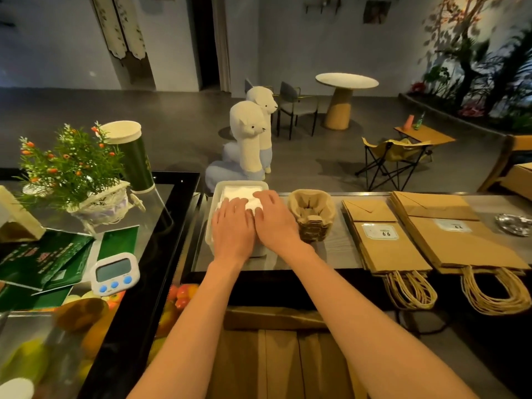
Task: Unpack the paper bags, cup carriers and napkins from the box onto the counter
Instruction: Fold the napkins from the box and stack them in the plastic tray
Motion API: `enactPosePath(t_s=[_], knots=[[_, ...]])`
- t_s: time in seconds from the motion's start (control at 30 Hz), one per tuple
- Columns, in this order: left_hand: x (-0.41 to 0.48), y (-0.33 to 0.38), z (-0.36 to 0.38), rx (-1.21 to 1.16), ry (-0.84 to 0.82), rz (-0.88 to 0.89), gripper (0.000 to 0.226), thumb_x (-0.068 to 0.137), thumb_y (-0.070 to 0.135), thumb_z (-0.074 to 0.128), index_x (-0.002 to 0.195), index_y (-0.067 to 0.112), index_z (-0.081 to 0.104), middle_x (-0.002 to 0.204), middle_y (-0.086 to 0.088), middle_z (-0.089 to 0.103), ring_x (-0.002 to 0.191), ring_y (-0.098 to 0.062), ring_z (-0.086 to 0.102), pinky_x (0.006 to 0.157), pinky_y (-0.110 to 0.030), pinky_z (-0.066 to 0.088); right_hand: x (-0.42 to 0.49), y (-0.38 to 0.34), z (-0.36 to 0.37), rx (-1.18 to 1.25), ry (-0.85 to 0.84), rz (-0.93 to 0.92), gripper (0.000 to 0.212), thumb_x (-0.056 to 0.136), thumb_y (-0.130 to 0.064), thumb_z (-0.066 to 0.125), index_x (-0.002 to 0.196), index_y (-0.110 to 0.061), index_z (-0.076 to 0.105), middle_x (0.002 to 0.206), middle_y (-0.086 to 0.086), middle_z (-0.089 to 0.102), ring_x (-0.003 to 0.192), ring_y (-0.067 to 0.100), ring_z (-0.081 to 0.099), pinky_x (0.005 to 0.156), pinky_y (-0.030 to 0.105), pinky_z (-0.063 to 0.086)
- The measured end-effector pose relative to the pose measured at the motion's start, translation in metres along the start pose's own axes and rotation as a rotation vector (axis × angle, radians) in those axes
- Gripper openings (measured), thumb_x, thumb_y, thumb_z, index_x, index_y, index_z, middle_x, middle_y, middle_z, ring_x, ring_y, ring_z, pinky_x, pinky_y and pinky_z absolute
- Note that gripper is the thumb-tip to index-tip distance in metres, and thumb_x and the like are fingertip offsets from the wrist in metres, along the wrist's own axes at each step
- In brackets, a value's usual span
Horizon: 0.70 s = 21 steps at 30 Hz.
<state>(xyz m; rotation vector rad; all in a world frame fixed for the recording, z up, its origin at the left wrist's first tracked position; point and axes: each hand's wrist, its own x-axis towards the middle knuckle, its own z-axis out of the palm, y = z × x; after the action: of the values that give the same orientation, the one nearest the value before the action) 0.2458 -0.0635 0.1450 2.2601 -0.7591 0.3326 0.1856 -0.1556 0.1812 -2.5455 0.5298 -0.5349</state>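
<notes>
As the left hand (233, 226) and right hand (276, 223) pressed flat and uncurled on the napkins (240, 192) in the white tray (216, 197) on the surface (331, 251), lifting carelessly could have dragged top sheets loose toward the cup carriers (312, 214) just beside.

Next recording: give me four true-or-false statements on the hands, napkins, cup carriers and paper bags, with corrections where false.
1. The left hand and right hand lie flat on the napkins in the white tray. True.
2. The cup carriers sit left of the tray. False: they sit just right of it.
3. The paper bags lie flat on the counter in two stacks. True.
4. The right hand grips a paper bag. False: it rests on the napkins, well clear of the bags.
</notes>
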Motion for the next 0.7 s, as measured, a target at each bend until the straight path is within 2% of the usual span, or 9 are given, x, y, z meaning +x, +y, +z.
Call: enactPosePath(t_s=[0.1,0.2,0.27,0.3,0.4,0.47,0.57,0.7], knots=[[-0.001,0.034,0.002,-0.311,0.038,-0.013,0.032,0.106,0.023,0.048,0.133,0.014,0.059,0.134,-0.006,0.062,0.122,-0.021,0.058,0.104,-0.033,0.041,-0.015,0.013,-0.023,0.100,0.239,-0.024,0.036,0.098,-0.013,0.050,0.134,-0.016,0.054,0.138,0.002,0.049,0.116,0.020,0.054,0.090,0.034,0.050],[0.002,0.062,0.017,-0.404,-0.148,-0.034,0.038,0.106,0.030,0.047,0.143,0.022,0.050,0.146,0.001,0.053,0.132,-0.016,0.049,0.109,-0.036,0.040,-0.020,0.043,-0.046,-0.013,0.393,0.128,0.038,0.096,-0.020,0.057,0.134,-0.019,0.055,0.142,0.002,0.048,0.127,0.019,0.045,0.103,0.038,0.045],[0.002,0.071,0.035,-0.367,-0.266,0.008,0.035,0.106,0.031,0.045,0.140,0.026,0.049,0.143,0.002,0.052,0.130,-0.015,0.049,0.110,-0.037,0.041,-0.023,0.066,-0.057,-0.058,0.337,0.328,0.046,0.098,-0.025,0.053,0.143,-0.019,0.047,0.153,0.006,0.037,0.140,0.024,0.035,0.113,0.042,0.037],[0.002,0.075,0.042,-0.371,-0.289,0.016,0.034,0.106,0.029,0.045,0.139,0.026,0.051,0.140,0.002,0.054,0.128,-0.015,0.051,0.109,-0.040,0.044,-0.024,0.077,-0.061,-0.060,0.258,0.370,0.047,0.100,-0.027,0.050,0.145,-0.018,0.044,0.154,0.007,0.035,0.141,0.027,0.035,0.111,0.042,0.038],[-0.001,0.084,0.058,-0.246,-0.196,0.003,0.034,0.104,0.021,0.044,0.136,0.020,0.055,0.135,-0.002,0.058,0.125,-0.020,0.054,0.108,-0.044,0.045,-0.027,0.101,-0.071,0.127,0.055,0.313,0.036,0.104,-0.030,0.043,0.139,-0.018,0.046,0.142,0.005,0.045,0.122,0.019,0.048,0.092,0.034,0.041],[-0.007,0.097,0.063,-0.112,-0.078,0.055,0.036,0.100,0.016,0.046,0.134,0.017,0.057,0.136,-0.004,0.058,0.127,-0.023,0.052,0.111,-0.045,0.043,-0.027,0.112,-0.080,0.175,0.055,0.283,0.040,0.105,-0.036,0.042,0.142,-0.021,0.045,0.144,0.003,0.046,0.126,0.020,0.049,0.096,0.037,0.043],[-0.019,0.135,0.069,-0.208,-0.017,0.137,0.036,0.094,0.015,0.052,0.129,0.015,0.060,0.132,-0.004,0.061,0.122,-0.022,0.054,0.107,-0.043,0.044,-0.030,0.129,-0.100,0.234,0.088,0.330,0.048,0.105,-0.038,0.043,0.149,-0.022,0.040,0.150,0.003,0.045,0.135,0.023,0.046,0.103,0.040,0.041],[-0.040,0.184,0.093,-0.396,-0.121,0.070,0.027,0.101,0.018,0.054,0.128,0.019,0.059,0.125,0.003,0.062,0.109,-0.012,0.059,0.094,-0.036,0.051,-0.044,0.176,-0.130,0.197,0.098,0.360,0.047,0.102,-0.030,0.051,0.147,-0.021,0.041,0.149,0.003,0.045,0.133,0.022,0.047,0.098,0.035,0.041]])
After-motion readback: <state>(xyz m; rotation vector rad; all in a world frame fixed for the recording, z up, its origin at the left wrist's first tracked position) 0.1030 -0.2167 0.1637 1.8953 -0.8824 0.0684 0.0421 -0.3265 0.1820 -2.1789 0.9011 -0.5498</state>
